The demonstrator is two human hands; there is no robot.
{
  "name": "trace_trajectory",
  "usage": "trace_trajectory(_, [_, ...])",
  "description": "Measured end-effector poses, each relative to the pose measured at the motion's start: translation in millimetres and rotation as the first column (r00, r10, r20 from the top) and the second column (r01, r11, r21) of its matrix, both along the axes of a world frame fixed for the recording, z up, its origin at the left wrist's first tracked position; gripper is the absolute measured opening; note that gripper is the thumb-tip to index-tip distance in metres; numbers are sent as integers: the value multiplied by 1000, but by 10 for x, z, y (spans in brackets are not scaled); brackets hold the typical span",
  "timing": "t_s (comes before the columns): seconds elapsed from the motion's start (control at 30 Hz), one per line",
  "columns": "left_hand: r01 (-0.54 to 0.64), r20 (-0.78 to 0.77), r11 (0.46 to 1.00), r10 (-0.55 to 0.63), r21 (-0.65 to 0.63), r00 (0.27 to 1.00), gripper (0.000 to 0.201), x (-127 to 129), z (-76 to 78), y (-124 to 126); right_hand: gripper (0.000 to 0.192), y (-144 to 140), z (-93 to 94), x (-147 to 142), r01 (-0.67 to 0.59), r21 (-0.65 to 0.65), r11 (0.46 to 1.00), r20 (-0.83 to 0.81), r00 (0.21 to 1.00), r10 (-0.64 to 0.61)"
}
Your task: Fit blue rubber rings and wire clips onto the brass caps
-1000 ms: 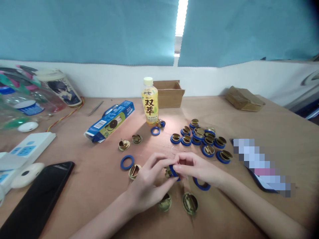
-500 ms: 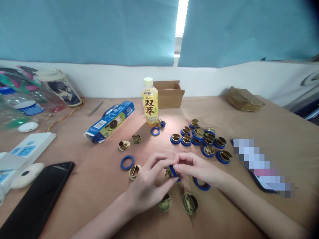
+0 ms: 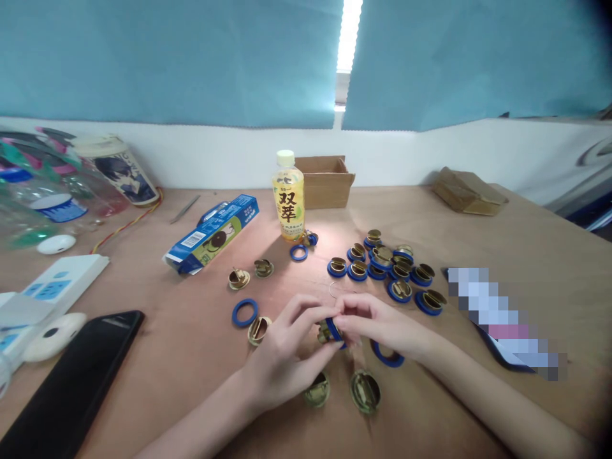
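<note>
Between my hands is a round brass fitting with a blue ring (image 3: 329, 329) around it, partly covered by fingers. My left hand (image 3: 289, 354) grips its edge between thumb and fingers. On the other side, my right hand (image 3: 377, 322) pinches the blue ring with its fingertips. Below the hands lie a brass fitting without a ring (image 3: 365, 391) and a second one (image 3: 317, 389), partly under my left hand. A loose blue ring (image 3: 389, 357) shows under my right wrist. Left of my left hand are another brass fitting (image 3: 259, 331) and a blue ring (image 3: 245, 313).
Several ringed brass fittings (image 3: 382, 257) cluster at the back right. A yellow drink bottle (image 3: 288, 204) stands before a cardboard box (image 3: 325, 188). A blue carton (image 3: 213, 233) lies left of it. Phones lie left (image 3: 76, 382) and right (image 3: 497, 319); a power strip (image 3: 52, 287) sits at left.
Both hands keep nearly the same place and grip on the ringed brass fitting. The view has shifted very slightly; nothing else has visibly moved.
</note>
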State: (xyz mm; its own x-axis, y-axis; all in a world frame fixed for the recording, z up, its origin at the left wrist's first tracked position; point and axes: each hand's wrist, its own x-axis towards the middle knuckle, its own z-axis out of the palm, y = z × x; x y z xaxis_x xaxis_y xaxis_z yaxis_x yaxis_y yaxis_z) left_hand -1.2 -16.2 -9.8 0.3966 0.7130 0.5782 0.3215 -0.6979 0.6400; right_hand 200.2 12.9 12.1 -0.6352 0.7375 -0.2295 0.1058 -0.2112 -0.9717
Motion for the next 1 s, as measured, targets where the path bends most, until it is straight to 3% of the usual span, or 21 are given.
trace_trajectory(1.0, [41,-61,995,-47,-92,997,38,-19,14,-19,41,4,-42,8,-28,15,999,66,997,27])
